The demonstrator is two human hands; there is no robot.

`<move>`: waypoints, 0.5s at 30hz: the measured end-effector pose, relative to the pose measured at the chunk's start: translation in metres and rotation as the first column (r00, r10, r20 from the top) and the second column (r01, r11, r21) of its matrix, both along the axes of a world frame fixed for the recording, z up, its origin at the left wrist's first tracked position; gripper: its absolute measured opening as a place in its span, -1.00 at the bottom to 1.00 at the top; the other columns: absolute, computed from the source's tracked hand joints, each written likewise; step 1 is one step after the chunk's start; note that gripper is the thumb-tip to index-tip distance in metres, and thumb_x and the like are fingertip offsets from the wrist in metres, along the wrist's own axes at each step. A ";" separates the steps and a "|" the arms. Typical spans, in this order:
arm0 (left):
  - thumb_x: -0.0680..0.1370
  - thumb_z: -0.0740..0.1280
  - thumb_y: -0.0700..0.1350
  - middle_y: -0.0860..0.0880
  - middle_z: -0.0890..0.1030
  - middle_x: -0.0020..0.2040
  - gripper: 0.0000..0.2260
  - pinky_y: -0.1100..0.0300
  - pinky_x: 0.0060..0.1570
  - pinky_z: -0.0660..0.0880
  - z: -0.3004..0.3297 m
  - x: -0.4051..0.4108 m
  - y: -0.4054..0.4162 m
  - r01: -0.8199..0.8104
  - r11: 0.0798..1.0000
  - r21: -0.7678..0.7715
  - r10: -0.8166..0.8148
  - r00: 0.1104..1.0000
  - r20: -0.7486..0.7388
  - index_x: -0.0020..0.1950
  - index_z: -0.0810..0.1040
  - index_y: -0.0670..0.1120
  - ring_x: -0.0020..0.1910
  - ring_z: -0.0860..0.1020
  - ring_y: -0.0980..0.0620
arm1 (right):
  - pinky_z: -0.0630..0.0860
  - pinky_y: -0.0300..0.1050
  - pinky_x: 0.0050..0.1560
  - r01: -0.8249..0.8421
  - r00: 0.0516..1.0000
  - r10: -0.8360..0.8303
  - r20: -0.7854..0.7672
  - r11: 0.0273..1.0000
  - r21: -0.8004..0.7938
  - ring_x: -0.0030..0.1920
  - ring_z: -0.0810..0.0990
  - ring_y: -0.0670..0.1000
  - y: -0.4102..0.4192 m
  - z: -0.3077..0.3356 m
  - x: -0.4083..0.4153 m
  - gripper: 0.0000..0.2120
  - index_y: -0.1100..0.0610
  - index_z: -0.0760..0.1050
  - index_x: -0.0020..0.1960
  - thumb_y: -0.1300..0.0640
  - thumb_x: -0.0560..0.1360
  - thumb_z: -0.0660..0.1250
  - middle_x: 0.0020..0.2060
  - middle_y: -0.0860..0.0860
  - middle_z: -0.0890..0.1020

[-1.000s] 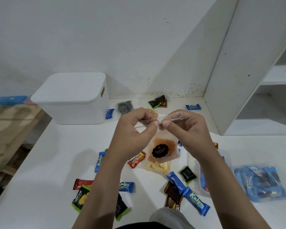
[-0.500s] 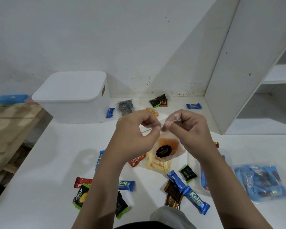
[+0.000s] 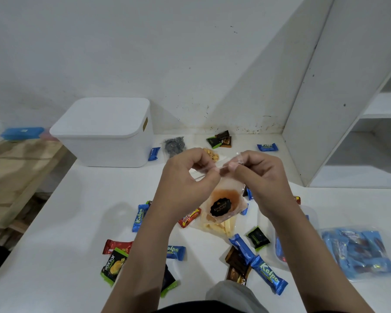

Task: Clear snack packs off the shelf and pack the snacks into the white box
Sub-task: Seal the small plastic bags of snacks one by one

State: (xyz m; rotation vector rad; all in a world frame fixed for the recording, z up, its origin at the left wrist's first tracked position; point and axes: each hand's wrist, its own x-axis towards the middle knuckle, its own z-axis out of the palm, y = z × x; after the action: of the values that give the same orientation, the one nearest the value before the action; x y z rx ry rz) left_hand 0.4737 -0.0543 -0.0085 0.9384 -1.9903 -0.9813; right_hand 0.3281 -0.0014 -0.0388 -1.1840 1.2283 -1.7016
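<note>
My left hand (image 3: 185, 181) and my right hand (image 3: 260, 175) pinch the top edge of a clear snack pouch (image 3: 221, 204) with a black label and yellow sticks inside. It hangs between them above the white table (image 3: 61, 233). The white box (image 3: 104, 132) stands at the back left with its lid on. Loose snacks lie around: blue Kalpa bars (image 3: 269, 275), a green Nextar pack (image 3: 113, 266), a red pack (image 3: 116, 246), and a blue bag of sweets (image 3: 358, 251) on the right. The shelf (image 3: 370, 136) stands at the right.
More small packs lie at the back by the wall: a dark pouch (image 3: 174, 145), brown and green packs (image 3: 220, 140), a blue Kalpa bar (image 3: 267, 147). A clear container (image 3: 280, 233) sits under my right forearm. A wooden surface (image 3: 14, 172) with a blue box (image 3: 22, 132) is on the left.
Both hands have drawn closer together at the pouch's top edge, and the pouch has tilted slightly. The snacks on the table have not moved.
</note>
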 end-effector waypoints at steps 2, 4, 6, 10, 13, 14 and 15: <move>0.43 0.38 -0.25 0.11 0.51 -0.36 -0.86 0.52 -0.19 0.37 -0.001 0.000 0.000 -0.004 1.000 0.009 0.004 1.000 -0.002 -0.31 0.50 -0.10 -0.27 0.47 0.24 | 0.58 -0.14 -0.12 0.020 1.000 -0.020 -0.020 0.999 -0.028 -0.23 0.66 0.05 0.000 0.000 0.001 -0.86 0.10 0.64 -0.28 0.24 0.38 0.34 -0.33 0.07 0.68; 0.44 0.39 -0.23 0.14 0.52 -0.37 -0.84 0.52 -0.20 0.38 -0.002 0.001 -0.001 -0.008 1.000 0.020 0.008 1.000 -0.002 -0.31 0.52 -0.05 -0.27 0.48 0.26 | 0.59 -0.10 -0.11 0.048 0.998 -0.050 -0.047 0.998 -0.047 -0.22 0.66 0.07 0.000 0.000 0.001 -0.88 0.15 0.65 -0.26 0.27 0.40 0.35 -0.32 0.07 0.68; 0.46 0.40 -0.19 0.16 0.55 -0.35 -0.83 0.53 -0.20 0.38 -0.003 0.003 -0.003 -0.020 1.000 0.023 0.020 1.000 -0.012 -0.31 0.54 0.02 -0.26 0.50 0.27 | 0.60 -0.13 -0.11 0.073 0.996 -0.076 -0.051 0.996 -0.049 -0.21 0.68 0.07 0.001 0.000 0.001 -0.91 0.20 0.65 -0.21 0.33 0.42 0.38 -0.31 0.06 0.70; 0.44 0.46 -0.14 0.15 0.60 -0.32 -0.87 0.51 -0.20 0.38 -0.006 0.008 -0.011 -0.039 0.998 0.043 0.041 0.998 -0.052 -0.27 0.60 0.04 -0.25 0.53 0.27 | 0.59 -0.20 -0.10 0.073 0.995 -0.074 -0.062 0.997 -0.006 -0.17 0.70 0.03 0.002 0.001 0.002 -0.86 0.28 0.64 -0.04 0.35 0.49 0.31 -0.21 0.11 0.71; 0.39 0.51 -0.15 0.13 0.64 -0.29 -0.90 0.35 -0.14 0.50 -0.011 0.013 -0.017 -0.072 0.990 0.125 0.087 0.989 -0.116 -0.22 0.62 0.00 -0.23 0.57 0.19 | 0.58 -0.19 -0.07 0.074 0.991 -0.073 -0.113 0.997 0.009 -0.12 0.69 0.03 0.001 0.000 0.000 -0.87 0.25 0.65 -0.04 0.32 0.50 0.32 -0.18 0.12 0.71; 0.38 0.51 -0.19 0.14 0.65 -0.28 -0.88 0.30 -0.12 0.52 -0.012 0.015 -0.019 -0.068 0.987 0.149 0.089 0.986 -0.143 -0.20 0.62 0.00 -0.23 0.57 0.17 | 0.57 -0.20 -0.07 0.094 0.989 -0.094 -0.113 0.996 0.000 -0.12 0.69 0.03 0.001 0.000 -0.001 -0.88 0.25 0.65 -0.06 0.29 0.48 0.34 -0.20 0.13 0.71; 0.39 0.50 -0.25 0.15 0.66 -0.27 -0.85 0.28 -0.10 0.53 -0.012 0.016 -0.021 -0.047 0.984 0.171 0.077 0.981 -0.176 -0.17 0.62 -0.01 -0.22 0.58 0.17 | 0.56 -0.21 -0.09 0.127 0.987 -0.128 -0.100 0.992 -0.014 -0.14 0.69 0.04 0.000 -0.001 -0.001 -0.87 0.26 0.65 -0.08 0.25 0.46 0.34 -0.22 0.14 0.71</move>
State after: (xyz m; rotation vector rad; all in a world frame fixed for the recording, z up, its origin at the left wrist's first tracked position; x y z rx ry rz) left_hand 0.4902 -0.0748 -0.0202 0.9574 -1.7377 -1.1682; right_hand 0.3272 -0.0014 -0.0397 -1.2324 1.3863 -1.7585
